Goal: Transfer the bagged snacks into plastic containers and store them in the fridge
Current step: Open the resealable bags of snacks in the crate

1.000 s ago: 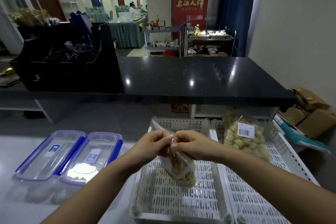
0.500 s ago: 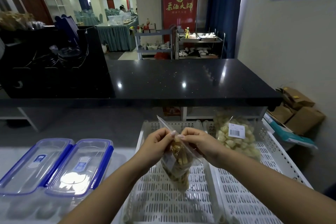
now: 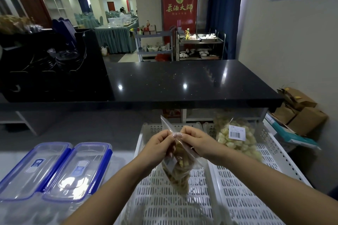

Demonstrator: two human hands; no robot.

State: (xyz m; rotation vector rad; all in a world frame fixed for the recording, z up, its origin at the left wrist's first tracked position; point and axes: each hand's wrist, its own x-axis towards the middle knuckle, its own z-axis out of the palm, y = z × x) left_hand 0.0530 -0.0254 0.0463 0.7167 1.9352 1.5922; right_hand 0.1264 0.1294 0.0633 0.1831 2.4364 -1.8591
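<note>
A clear bag of brown snacks point(image 3: 178, 171) hangs above the left white slotted basket point(image 3: 159, 204). My left hand point(image 3: 158, 145) and my right hand point(image 3: 196, 141) both pinch the bag's top edge, fingertips close together. A second clear bag of pale yellow snacks point(image 3: 237, 139) with a barcode label lies in the right white basket point(image 3: 243, 197). Two clear plastic containers with blue-trimmed lids point(image 3: 78, 170) point(image 3: 34, 168) sit side by side on the white counter at the left.
A black raised countertop point(image 3: 182, 82) runs across just behind the baskets. Black equipment point(image 3: 51, 67) fills its left end. Cardboard boxes point(image 3: 300, 113) are stacked at the right by the wall. Serving carts point(image 3: 199, 45) and a red banner stand further back.
The view has shifted rightward and down a little. Both hands keep pinching the bag's top; the bag hangs straighter and its mouth corner sticks up between my fingers.
</note>
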